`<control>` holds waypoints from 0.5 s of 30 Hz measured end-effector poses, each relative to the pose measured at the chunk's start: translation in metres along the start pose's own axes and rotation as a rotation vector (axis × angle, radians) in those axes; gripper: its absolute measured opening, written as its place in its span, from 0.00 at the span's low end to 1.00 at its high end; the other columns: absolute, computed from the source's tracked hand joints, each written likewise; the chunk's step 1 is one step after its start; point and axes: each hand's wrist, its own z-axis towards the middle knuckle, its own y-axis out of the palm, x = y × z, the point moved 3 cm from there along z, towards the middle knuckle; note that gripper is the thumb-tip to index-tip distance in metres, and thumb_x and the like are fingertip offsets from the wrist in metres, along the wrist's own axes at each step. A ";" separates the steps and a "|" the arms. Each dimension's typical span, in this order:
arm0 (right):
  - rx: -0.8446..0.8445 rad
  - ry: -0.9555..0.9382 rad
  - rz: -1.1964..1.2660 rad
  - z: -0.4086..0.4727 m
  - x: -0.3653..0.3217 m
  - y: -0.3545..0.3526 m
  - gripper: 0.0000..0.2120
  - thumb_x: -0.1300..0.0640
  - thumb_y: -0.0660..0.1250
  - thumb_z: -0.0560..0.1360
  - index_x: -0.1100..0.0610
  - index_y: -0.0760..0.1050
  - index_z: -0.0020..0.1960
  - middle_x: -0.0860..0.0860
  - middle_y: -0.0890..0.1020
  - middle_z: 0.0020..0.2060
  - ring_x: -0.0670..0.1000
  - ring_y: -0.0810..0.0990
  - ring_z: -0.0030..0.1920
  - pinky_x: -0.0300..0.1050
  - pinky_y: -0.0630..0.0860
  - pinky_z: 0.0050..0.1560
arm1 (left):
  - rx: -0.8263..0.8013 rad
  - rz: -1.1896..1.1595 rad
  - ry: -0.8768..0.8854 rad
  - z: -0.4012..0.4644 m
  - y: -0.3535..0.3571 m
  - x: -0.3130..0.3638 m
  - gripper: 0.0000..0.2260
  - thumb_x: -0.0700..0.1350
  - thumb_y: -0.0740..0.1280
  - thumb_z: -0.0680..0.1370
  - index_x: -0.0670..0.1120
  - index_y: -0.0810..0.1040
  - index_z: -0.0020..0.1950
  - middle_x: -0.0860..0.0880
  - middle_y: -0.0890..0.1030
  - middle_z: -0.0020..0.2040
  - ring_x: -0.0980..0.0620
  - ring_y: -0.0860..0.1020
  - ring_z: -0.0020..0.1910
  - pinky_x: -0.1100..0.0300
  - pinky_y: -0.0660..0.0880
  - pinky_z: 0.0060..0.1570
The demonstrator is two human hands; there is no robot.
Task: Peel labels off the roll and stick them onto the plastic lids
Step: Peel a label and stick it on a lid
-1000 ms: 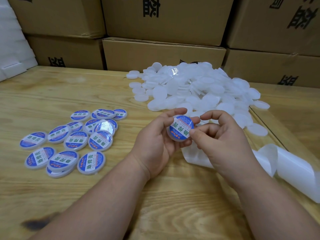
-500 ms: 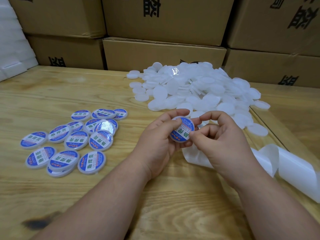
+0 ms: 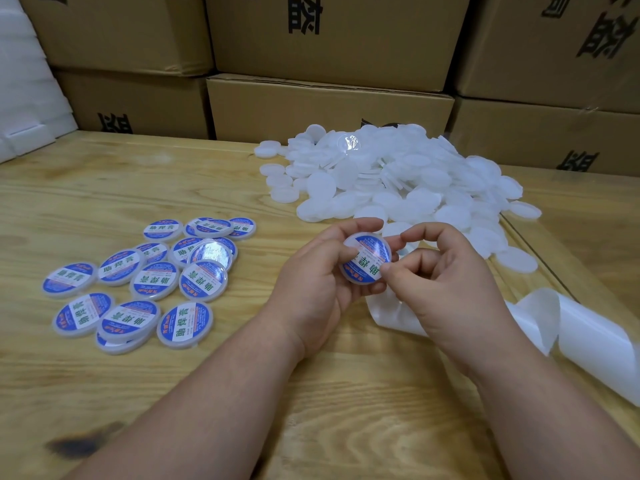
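A round white plastic lid (image 3: 366, 258) with a blue and white label on its face is held above the wooden table (image 3: 104, 188). My left hand (image 3: 311, 285) grips the lid, thumb on its face and fingers curled behind. My right hand (image 3: 446, 282) pinches the lid's right edge, thumb at the lower rim and forefinger curled over the top. A white strip of label backing (image 3: 588, 337) trails from under my hands to the right. A heap of bare white lids (image 3: 391, 181) lies behind my hands.
Several labelled lids (image 3: 138, 282) lie spread on the table to the left. Stacked cardboard boxes (image 3: 329, 102) wall off the back edge. White foam pieces (image 3: 24, 98) lean at the far left. A dark burn mark (image 3: 83, 441) shows near the front.
The lid has turned in my fingers, so its label now faces more towards me. My left thumb has come onto the label. Both hands stay in the same place.
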 end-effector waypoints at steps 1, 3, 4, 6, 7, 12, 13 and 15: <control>0.002 -0.003 -0.002 0.000 0.000 0.000 0.15 0.64 0.73 0.75 0.50 0.73 0.56 0.51 0.85 0.32 0.48 0.86 0.38 0.52 0.79 0.46 | 0.002 0.001 -0.002 0.000 0.000 0.000 0.18 0.40 0.58 0.71 0.44 0.81 0.58 0.36 0.85 0.56 0.41 0.83 0.55 0.45 0.76 0.54; 0.004 -0.007 -0.005 0.000 0.001 -0.001 0.15 0.64 0.73 0.75 0.50 0.73 0.56 0.50 0.85 0.32 0.46 0.86 0.37 0.48 0.78 0.45 | 0.007 0.006 -0.006 0.000 0.001 0.000 0.19 0.40 0.58 0.71 0.44 0.80 0.58 0.36 0.85 0.56 0.41 0.83 0.55 0.44 0.75 0.55; 0.003 -0.006 -0.006 0.000 0.001 -0.001 0.15 0.64 0.73 0.75 0.50 0.73 0.56 0.50 0.85 0.32 0.46 0.86 0.37 0.48 0.77 0.44 | 0.008 0.010 -0.007 -0.001 0.001 0.001 0.19 0.40 0.58 0.71 0.44 0.80 0.58 0.37 0.85 0.56 0.41 0.83 0.55 0.44 0.75 0.55; 0.001 -0.001 -0.008 0.000 0.001 -0.001 0.15 0.64 0.73 0.75 0.50 0.73 0.56 0.50 0.85 0.32 0.46 0.86 0.37 0.46 0.77 0.44 | 0.013 0.025 -0.006 -0.001 0.002 0.001 0.20 0.38 0.58 0.70 0.44 0.80 0.58 0.37 0.85 0.55 0.41 0.83 0.55 0.44 0.75 0.55; 0.003 0.001 -0.014 0.000 0.001 -0.001 0.15 0.64 0.73 0.75 0.49 0.73 0.55 0.50 0.85 0.32 0.45 0.86 0.37 0.45 0.77 0.43 | 0.016 0.039 -0.005 -0.001 0.002 0.001 0.20 0.37 0.57 0.70 0.44 0.80 0.58 0.37 0.85 0.55 0.41 0.83 0.55 0.44 0.76 0.56; 0.055 -0.025 -0.130 0.000 0.001 -0.001 0.15 0.61 0.74 0.73 0.46 0.73 0.53 0.48 0.86 0.32 0.43 0.84 0.33 0.34 0.75 0.35 | 0.020 0.191 -0.001 -0.002 0.005 -0.001 0.24 0.33 0.57 0.66 0.48 0.80 0.58 0.42 0.86 0.56 0.45 0.84 0.55 0.48 0.78 0.56; 0.068 -0.041 -0.158 0.000 0.001 -0.001 0.15 0.60 0.74 0.73 0.45 0.73 0.52 0.47 0.85 0.30 0.41 0.82 0.31 0.31 0.72 0.31 | 0.016 0.220 0.009 -0.002 0.005 -0.001 0.24 0.33 0.58 0.66 0.48 0.79 0.58 0.43 0.86 0.56 0.46 0.84 0.54 0.51 0.79 0.54; 0.107 -0.071 -0.209 -0.001 0.000 -0.001 0.14 0.57 0.76 0.73 0.45 0.73 0.50 0.45 0.83 0.27 0.39 0.78 0.26 0.30 0.69 0.28 | 0.010 0.260 0.028 -0.003 0.005 -0.003 0.23 0.32 0.60 0.68 0.48 0.77 0.59 0.45 0.86 0.56 0.49 0.85 0.54 0.54 0.81 0.53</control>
